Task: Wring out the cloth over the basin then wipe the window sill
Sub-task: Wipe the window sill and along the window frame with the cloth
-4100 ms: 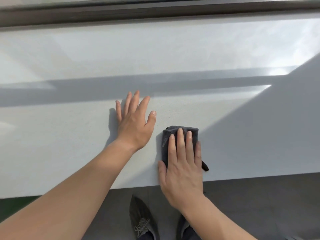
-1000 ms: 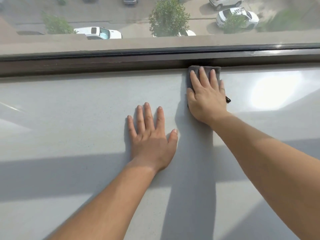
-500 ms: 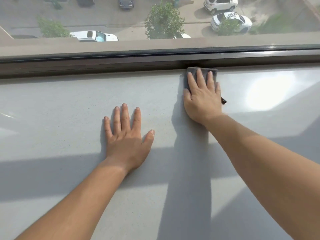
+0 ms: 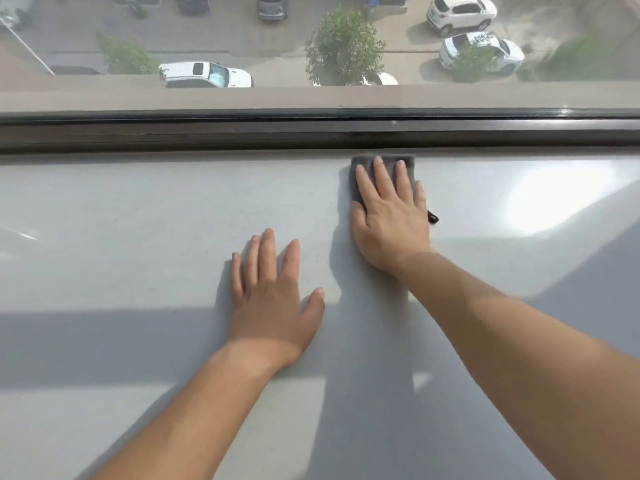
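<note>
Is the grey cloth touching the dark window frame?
Apart, narrowly. The head view shows a thin strip of pale sill between the far edge of the cloth and the window frame. The right hand presses the cloth flat.

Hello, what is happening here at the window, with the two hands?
A person is wiping the window sill. The right hand presses a grey cloth flat at the far edge of the sill, right beside the dark window frame. The left hand lies flat and empty on the sill, nearer the person, as support. No basin is in view.
</note>
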A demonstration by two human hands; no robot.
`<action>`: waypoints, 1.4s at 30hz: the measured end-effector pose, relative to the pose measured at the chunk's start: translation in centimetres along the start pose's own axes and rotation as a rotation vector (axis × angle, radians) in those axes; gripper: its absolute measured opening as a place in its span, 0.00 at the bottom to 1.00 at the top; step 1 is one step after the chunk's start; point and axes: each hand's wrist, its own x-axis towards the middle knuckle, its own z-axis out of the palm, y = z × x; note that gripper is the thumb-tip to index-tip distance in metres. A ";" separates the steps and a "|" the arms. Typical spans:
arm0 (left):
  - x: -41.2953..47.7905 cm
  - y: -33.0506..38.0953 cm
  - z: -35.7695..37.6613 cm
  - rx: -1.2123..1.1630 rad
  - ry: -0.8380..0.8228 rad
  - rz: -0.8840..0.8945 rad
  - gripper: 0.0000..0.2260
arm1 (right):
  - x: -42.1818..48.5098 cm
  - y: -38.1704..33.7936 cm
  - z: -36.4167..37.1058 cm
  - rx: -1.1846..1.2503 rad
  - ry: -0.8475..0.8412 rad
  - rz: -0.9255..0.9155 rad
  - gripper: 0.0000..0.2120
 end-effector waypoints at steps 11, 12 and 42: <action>0.3 0.6 0.7 0.116 -0.079 -0.039 0.37 | 0.3 4.7 -1.1 0.022 0.014 0.170 0.30; 0.2 0.6 0.7 0.112 -0.080 -0.039 0.37 | -1.5 3.0 -0.5 0.026 0.014 0.071 0.30; -3.3 0.2 0.6 -0.126 0.158 0.047 0.28 | -20.6 1.8 1.1 -0.014 -0.019 -0.285 0.30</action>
